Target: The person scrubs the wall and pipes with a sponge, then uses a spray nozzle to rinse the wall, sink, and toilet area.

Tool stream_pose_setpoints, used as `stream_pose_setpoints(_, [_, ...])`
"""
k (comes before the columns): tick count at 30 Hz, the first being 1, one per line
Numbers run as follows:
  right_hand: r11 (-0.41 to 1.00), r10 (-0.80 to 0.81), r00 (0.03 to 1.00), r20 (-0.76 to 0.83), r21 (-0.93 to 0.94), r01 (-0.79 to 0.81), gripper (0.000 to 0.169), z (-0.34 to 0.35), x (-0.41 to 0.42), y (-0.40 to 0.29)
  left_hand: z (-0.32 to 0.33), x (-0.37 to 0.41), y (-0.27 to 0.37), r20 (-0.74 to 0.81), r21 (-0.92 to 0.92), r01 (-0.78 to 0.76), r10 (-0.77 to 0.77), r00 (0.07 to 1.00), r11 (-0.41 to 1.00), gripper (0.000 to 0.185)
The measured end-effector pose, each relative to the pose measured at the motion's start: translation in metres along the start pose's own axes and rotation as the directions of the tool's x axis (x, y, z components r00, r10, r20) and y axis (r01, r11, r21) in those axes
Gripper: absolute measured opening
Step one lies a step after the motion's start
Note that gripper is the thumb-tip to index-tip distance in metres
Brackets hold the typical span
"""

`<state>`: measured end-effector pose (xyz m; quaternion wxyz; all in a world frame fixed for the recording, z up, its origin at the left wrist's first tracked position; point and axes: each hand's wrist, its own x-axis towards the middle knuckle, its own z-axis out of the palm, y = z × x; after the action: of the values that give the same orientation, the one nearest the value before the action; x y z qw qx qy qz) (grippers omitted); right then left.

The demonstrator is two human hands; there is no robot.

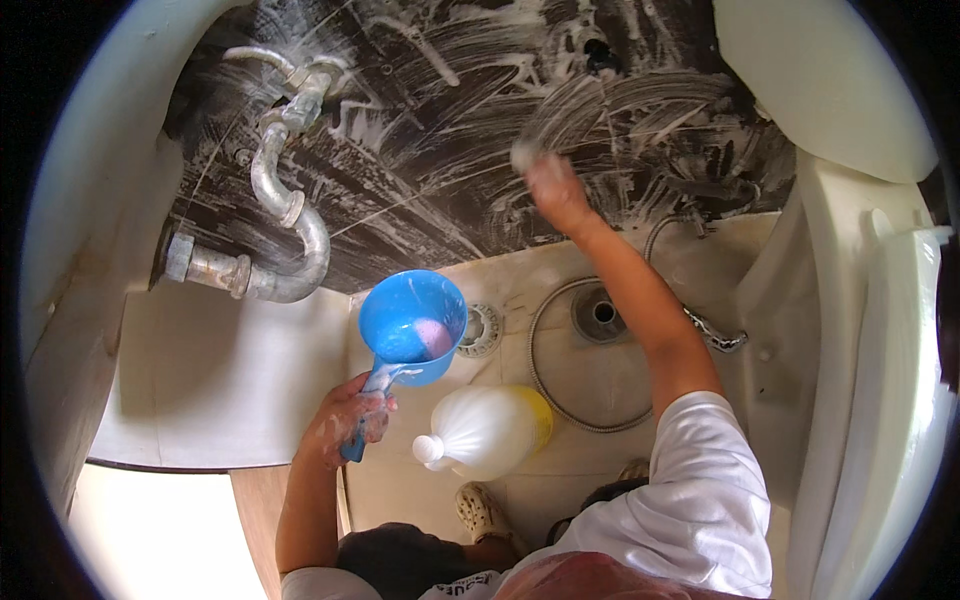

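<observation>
My left hand [352, 420], wet with suds, grips the handle of a blue plastic dipper [394, 300]. Foamy liquid and a pinkish patch show inside the dipper. Up at the dark tiled wall [420, 150], my right hand [555, 191] is closed around a whitish pad or sponge [525, 154]; motion blur hides its exact kind. White foam streaks and curved smears cover the wall around that hand. A white plastic jug [484, 431] with a capped neck and a yellow label is on the floor below the dipper.
A metal drain trap [311, 259] and pipe jut from the wall at left. On the tiled floor a flexible metal hose [534, 352] loops around an open drain [600, 311]. A round grate [481, 330] lies behind the dipper. White toilet fixtures [847, 337] stand along the right.
</observation>
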<state>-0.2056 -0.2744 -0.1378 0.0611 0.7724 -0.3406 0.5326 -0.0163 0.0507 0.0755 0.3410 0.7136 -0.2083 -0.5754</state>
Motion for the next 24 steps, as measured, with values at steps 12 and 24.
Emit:
stream_pose_setpoints(12, [0.954, 0.291, 0.899, 0.327, -0.171, -0.247, 0.037, -0.022, -0.062, -0.006, 0.002, 0.026, -0.006, 0.044, 0.186, -0.135, 0.129, 0.991, 0.973, 0.05])
stream_pose_setpoints(24, [-0.059, 0.72, -0.095, 0.687, -0.076, -0.995, 0.015, -0.114, -0.233, -0.021, 0.182, 0.101, -0.019, 0.558, 0.605, -0.588, 0.241, 0.794, 0.537, 0.046])
